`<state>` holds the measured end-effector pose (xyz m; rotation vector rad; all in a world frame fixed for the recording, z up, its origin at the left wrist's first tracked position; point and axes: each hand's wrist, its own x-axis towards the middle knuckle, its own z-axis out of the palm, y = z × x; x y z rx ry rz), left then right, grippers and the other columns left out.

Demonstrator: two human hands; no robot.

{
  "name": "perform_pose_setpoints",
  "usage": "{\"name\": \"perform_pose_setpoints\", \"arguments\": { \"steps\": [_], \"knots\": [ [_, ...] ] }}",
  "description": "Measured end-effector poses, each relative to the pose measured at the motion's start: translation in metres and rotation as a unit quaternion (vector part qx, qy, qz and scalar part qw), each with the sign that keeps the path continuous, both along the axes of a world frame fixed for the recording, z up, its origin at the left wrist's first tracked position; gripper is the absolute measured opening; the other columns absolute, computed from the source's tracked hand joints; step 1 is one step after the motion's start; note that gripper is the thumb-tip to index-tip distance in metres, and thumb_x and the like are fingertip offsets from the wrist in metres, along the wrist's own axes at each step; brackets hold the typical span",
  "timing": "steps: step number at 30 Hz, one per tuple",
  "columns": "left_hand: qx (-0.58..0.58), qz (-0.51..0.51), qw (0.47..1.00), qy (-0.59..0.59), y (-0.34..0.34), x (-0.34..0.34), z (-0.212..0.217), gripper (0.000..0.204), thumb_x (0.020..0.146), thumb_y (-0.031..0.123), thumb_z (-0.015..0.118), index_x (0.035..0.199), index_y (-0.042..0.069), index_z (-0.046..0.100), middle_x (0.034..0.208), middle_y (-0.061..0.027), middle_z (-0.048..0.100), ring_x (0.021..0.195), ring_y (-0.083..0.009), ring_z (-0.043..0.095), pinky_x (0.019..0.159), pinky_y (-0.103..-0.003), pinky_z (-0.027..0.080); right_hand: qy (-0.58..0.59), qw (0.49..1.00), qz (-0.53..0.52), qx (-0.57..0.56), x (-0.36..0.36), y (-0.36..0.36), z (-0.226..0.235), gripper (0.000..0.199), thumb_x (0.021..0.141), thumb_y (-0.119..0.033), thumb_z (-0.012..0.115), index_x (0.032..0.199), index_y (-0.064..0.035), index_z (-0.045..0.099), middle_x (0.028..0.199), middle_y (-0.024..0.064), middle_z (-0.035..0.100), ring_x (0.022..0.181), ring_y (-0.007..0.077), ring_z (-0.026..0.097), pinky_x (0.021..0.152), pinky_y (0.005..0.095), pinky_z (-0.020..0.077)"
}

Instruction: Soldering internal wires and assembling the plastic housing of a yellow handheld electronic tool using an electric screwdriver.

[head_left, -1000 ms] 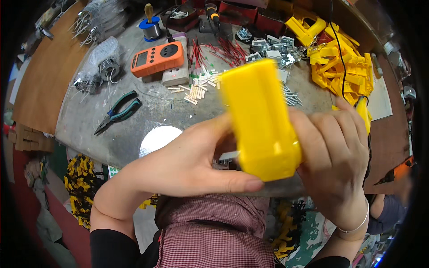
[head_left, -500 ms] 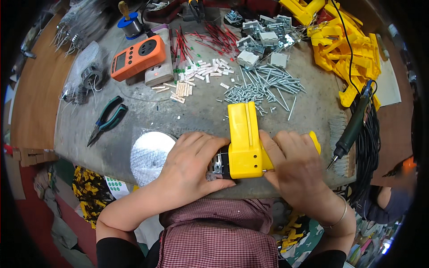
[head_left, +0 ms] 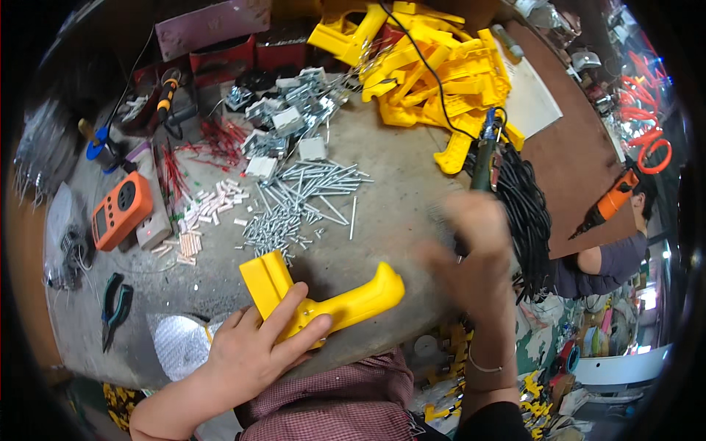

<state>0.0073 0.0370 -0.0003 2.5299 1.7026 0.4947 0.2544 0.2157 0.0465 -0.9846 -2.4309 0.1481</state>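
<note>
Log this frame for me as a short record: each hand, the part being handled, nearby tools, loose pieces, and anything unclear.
Left hand: holding a yellow pistol-shaped part, fingers across it
Part position: on its side near the table's front edge, handle pointing right
Right hand: off the part, beside a dark green tool
Other tools: pliers and an orange meter, both on the left
Loose pieces: screws beyond the part; more yellow parts heaped at the back
Unclear: right hand is blurred; its grip cannot be told
</note>
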Motion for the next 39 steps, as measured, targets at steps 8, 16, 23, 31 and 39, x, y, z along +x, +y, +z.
{"name": "perform_pose_setpoints", "arguments": {
  "steps": [8,16,23,31,39],
  "knots": [
    [-0.012,0.007,0.995,-0.1,0.011,0.001,0.001,0.092,0.062,0.024,0.083,0.143,0.008,0.043,0.142,-0.0126,0.052,0.074,-0.0235,0.061,0.065,-0.033,0.052,0.19,0.936,-0.285,-0.079,0.071,0.06,-0.057,0.085,0.076,-0.007,0.069,0.152,-0.0124,0.03,0.097,0.0162,0.061,0.074,0.0276,0.064,0.068,0.0381,0.0543],
    [-0.02,0.014,0.991,-0.134,0.015,0.002,-0.002,0.097,0.06,0.019,0.083,0.145,0.003,0.039,0.142,-0.0119,0.052,0.07,-0.0216,0.059,0.066,-0.033,0.052,0.625,0.556,0.147,-0.528,-0.003,0.0,0.004,0.075,0.096,-0.044,0.05,0.148,0.0038,0.027,0.1,0.0063,0.053,0.096,0.0174,0.055,0.093,0.0448,0.0489],
    [-0.018,0.015,0.99,-0.136,0.011,0.0,-0.006,0.097,0.061,0.019,0.083,0.145,0.003,0.039,0.142,-0.0129,0.053,0.068,-0.0213,0.058,0.063,-0.032,0.052,0.724,0.404,0.125,-0.546,-0.031,-0.007,-0.036,0.069,0.095,-0.052,0.048,0.142,-0.001,0.041,0.08,0.0005,0.05,0.075,0.0149,0.05,0.082,0.0387,0.0451],
    [0.012,0.013,0.989,-0.149,0.012,0.0,-0.011,0.092,0.062,0.018,0.083,0.144,0.003,0.042,0.139,-0.0142,0.056,0.062,-0.0195,0.056,0.057,-0.03,0.051,0.758,0.377,0.098,-0.522,-0.038,-0.016,-0.046,0.045,0.094,-0.052,0.05,0.109,-0.0092,0.052,0.077,-0.0001,0.045,0.069,0.014,0.043,0.078,0.0358,0.0408],
    [0.012,0.007,0.992,-0.129,0.011,0.001,-0.008,0.096,0.062,0.021,0.086,0.143,0.003,0.039,0.138,-0.0163,0.056,0.073,-0.0235,0.062,0.06,-0.033,0.052,0.757,0.412,0.043,-0.506,-0.038,-0.017,-0.051,0.047,0.094,-0.051,0.051,0.11,-0.0076,0.052,0.079,0.0011,0.045,0.075,0.015,0.046,0.082,0.0363,0.0429]
  ]
}}
